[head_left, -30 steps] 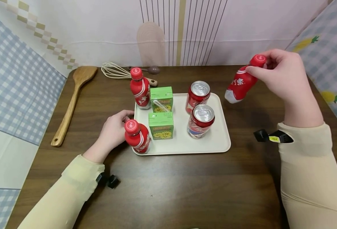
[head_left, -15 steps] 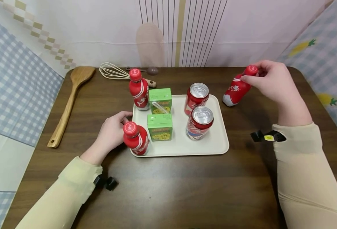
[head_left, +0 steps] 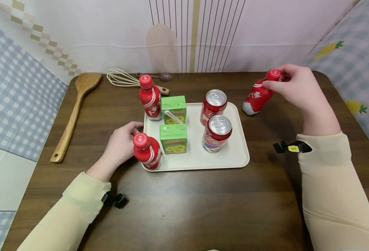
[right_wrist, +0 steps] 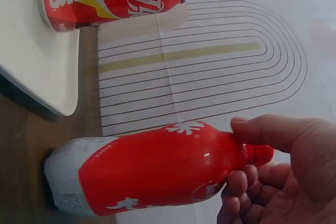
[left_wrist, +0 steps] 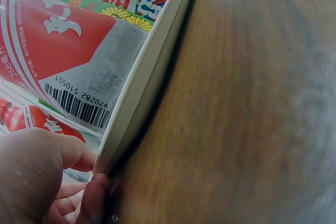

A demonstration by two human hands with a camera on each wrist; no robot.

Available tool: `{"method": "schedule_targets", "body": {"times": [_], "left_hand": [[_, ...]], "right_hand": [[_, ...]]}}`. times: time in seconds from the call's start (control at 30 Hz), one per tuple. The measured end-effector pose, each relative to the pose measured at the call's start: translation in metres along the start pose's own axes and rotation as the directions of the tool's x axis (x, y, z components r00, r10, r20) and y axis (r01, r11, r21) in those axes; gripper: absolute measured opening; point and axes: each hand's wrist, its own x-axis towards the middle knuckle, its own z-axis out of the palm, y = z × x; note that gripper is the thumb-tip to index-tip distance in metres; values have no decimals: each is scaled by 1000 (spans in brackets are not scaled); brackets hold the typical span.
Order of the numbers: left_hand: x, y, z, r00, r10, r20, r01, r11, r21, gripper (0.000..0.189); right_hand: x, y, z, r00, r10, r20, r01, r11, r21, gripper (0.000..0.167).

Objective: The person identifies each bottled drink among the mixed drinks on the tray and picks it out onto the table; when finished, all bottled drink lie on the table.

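Observation:
My right hand (head_left: 298, 90) holds a red drink bottle (head_left: 257, 98) by its neck, just under the cap, to the right of the tray. The bottle's white base is at or close to the tabletop; contact is hard to tell. At the left, my left hand (head_left: 121, 142) pinches the rim of the cream tray (left_wrist: 149, 61) between thumb and finger. On the tray stand a front red bottle (head_left: 148, 153), a back red bottle (head_left: 150, 99), two green drink cartons (head_left: 173, 143) and two red cans (head_left: 217, 134). The left fingertips are hidden in the head view.
A wooden spatula (head_left: 74, 115) lies at the table's left. Behind the tray are a whisk (head_left: 124, 77) and a small dark spoon (head_left: 164, 77). A patterned cloth (head_left: 228, 52) backs the brown table (head_left: 203, 205).
My right hand has lowered the bottle toward the table, mostly in the first half second. My left hand keeps its pinch on the tray rim. The view has shifted slightly.

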Motion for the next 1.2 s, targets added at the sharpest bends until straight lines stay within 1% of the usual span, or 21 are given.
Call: {"method": "schedule_targets", "body": {"times": [0.07, 0.13, 0.23, 0.3, 0.43, 0.53, 0.63, 0.73, 0.8, 0.87, 0.97, 1.03, 1.07, 1.13, 1.2], "left_hand": [[-2, -1, -1, 1000, -2, -1, 2, 1000, -1, 47], [-3, -2, -1, 1000, -3, -4, 3, 1000, -5, 47], [-4, -3, -2, 1000, -4, -11, 4, 1000, -9, 46], [-4, -3, -2, 1000, -5, -14, 4, 1000, -13, 46], [-2, -3, -1, 1000, -7, -8, 7, 1000, -18, 46], [-1, -2, -1, 1000, -9, -5, 9, 1000, -24, 46], [-1, -1, -3, 1000, -11, -5, 10, 1000, -26, 46], [-1, -1, -2, 1000, -12, -6, 12, 1000, -27, 46], [-1, 0, -1, 1000, -10, -2, 10, 999, -31, 46], [-1, -1, 0, 1000, -5, 1, 5, 999, -35, 47], [0, 0, 2, 1000, 0, 5, 1, 999, -44, 47], [0, 0, 2, 1000, 0, 4, 1, 999, -46, 47], [0, 0, 2, 1000, -2, 3, 3, 999, -47, 47], [-1, 0, 1, 1000, -6, 3, 6, 999, -49, 48], [-1, 1, -1, 1000, -7, 2, 7, 999, -45, 48]], "right_hand": [[-2, -4, -2, 1000, -9, -5, 9, 1000, -11, 53], [-6, -9, -4, 1000, -15, -15, 15, 1000, 0, 54], [-13, -16, -8, 998, -30, -52, 33, 997, 64, 48], [-19, -22, -10, 996, -37, -78, 47, 990, 134, 42], [-36, -38, -12, 987, -104, -121, 132, 958, 254, 33], [-50, -54, -12, 975, -187, -117, 215, 926, 311, 30], [-67, -72, -8, 957, -272, -97, 289, 894, 343, 29], [-85, -91, 2, 928, -368, -57, 364, 866, 343, 28], [-96, -103, 10, 904, -426, -22, 407, 845, 347, 28], [-105, -115, 17, 875, -484, 5, 448, 813, 371, 29], [-113, -132, 28, 834, -549, 52, 472, 759, 448, 32], [-117, -144, 38, 799, -593, 100, 487, 736, 469, 33], [-119, -150, 45, 781, -609, 137, 492, 736, 465, 34], [-121, -162, 58, 739, -639, 213, 519, 741, 425, 36], [-122, -172, 73, 692, -672, 266, 553, 729, 402, 40]]}}
